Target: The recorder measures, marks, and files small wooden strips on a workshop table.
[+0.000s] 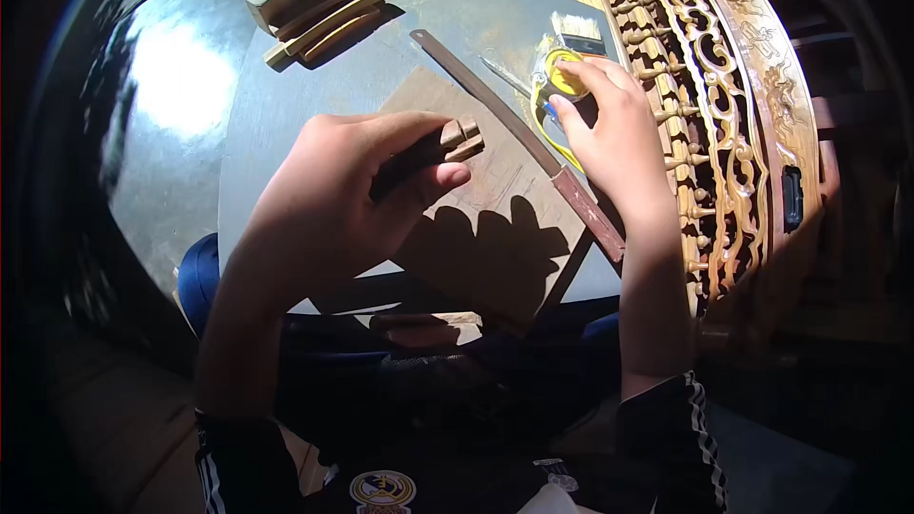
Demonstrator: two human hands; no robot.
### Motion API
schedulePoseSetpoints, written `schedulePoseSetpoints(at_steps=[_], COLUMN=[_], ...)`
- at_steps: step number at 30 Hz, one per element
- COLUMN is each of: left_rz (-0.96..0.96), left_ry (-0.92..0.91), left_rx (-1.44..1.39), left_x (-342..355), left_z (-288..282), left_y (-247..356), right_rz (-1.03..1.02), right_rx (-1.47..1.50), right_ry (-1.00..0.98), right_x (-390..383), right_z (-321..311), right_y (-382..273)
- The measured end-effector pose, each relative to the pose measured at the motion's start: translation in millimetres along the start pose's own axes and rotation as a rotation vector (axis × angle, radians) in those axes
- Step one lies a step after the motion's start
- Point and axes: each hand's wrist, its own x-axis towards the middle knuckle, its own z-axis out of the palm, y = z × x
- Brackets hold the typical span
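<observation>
My left hand (333,186) is closed around short dark-brown wooden pieces (457,141), held above a square board (486,181) that carries its shadow. My right hand (609,128) has its fingers curled over a yellow tape measure (562,78) with a blue part near the thumb. Between the hands lies a long dark flat blade (486,99) with a reddish wooden handle (586,209), set diagonally. A thin pointed metal tool (505,74) lies beside the tape measure, and a paintbrush (577,29) rests just behind it.
The grey-blue tabletop (271,119) holds a stack of shaped wooden pieces (305,9) at the back left. A carved wooden furniture panel with turned spindles (733,114) runs along the right side. A dark blue object (198,281) sits at the table's lower-left edge.
</observation>
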Motion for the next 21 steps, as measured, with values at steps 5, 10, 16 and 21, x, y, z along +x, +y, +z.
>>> schedulePoseSetpoints(at_steps=[5, 10, 16, 21], left_rz=[-0.055, -0.004, -0.175, -0.249], left_ry=[0.187, 0.242, 0.213, 0.169], left_rx=[0.053, 0.050, -0.126, -0.170], left_x=[4.4, 16.1, 18.9, 14.2], left_z=[-4.9, 1.5, 5.9, 9.0], left_y=[-10.2, -23.2, -3.6, 12.0], right_rz=[0.032, 0.187, 0.219, 0.317], right_rx=[0.093, 0.289, 0.170, 0.135], right_ry=[-0.070, -0.131, -0.074, -0.187], right_x=[6.5, -2.9, -8.4, -2.1], right_z=[-14.3, -43.7, -45.2, -34.2], right_y=[-11.4, -17.6, 27.1, 43.6])
